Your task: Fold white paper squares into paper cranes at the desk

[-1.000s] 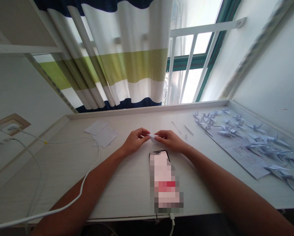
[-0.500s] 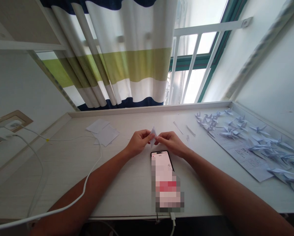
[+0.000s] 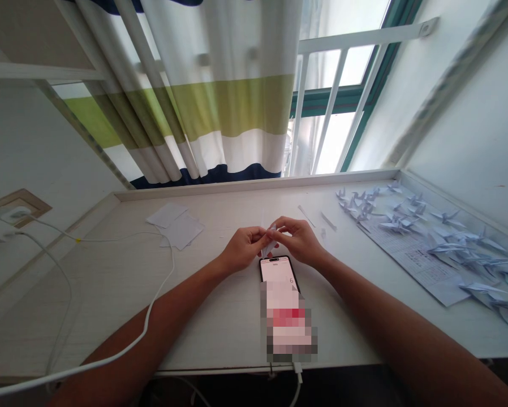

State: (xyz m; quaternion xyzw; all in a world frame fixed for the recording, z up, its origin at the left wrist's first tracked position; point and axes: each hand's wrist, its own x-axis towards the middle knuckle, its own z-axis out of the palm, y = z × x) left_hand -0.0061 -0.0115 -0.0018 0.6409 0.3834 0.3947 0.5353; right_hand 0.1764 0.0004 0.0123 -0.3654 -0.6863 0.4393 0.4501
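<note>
In the head view, the left hand [image 3: 245, 249] and the right hand [image 3: 300, 239] both pinch a small folded paper [image 3: 269, 247] between thumbs and fingertips, just beyond the top edge of the phone [image 3: 282, 299]. For this small fold, the left fingers would do best to grip the body lightly while the right ones line up the tip, then press the crease firmly from its base outward.

Left forearm [image 3: 181, 294], right forearm [image 3: 360, 294] bare, slim, tapering; left hand [image 3: 242, 249], right hand [image 3: 300, 240] bare.
</note>
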